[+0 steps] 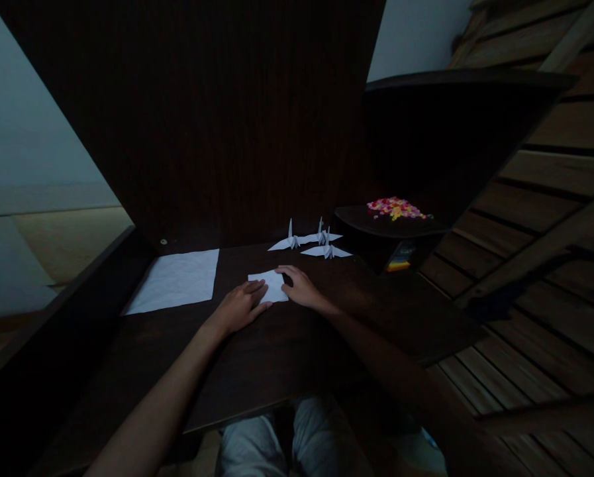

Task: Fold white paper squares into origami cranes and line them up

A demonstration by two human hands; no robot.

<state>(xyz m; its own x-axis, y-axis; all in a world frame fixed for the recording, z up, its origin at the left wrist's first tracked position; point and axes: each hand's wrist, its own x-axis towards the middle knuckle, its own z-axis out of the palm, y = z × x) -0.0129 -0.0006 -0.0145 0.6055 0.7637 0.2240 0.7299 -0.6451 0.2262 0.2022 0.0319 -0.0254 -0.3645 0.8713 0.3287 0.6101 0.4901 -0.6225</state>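
A small folded white paper (275, 286) lies on the dark desk in front of me. My left hand (240, 308) rests flat over its left part, fingers stretched out and pressing on it. On the right side, my right hand (299, 287) holds the paper's edge, its index finger at the upper corner and its thumb lower down. Just beyond stand three white paper cranes (329, 252) with pointed wings and upright necks. To the left lies a larger, slightly creased white paper sheet (180, 281).
A corner shelf (396, 228) at the right bears a heap of small pink, red and yellow pieces (395, 207). Below it stands a dark box with a yellow-orange band (400, 258). A raised side panel (53, 305) borders the desk (257, 358) on the left. Wooden slats (540, 291) run along the right.
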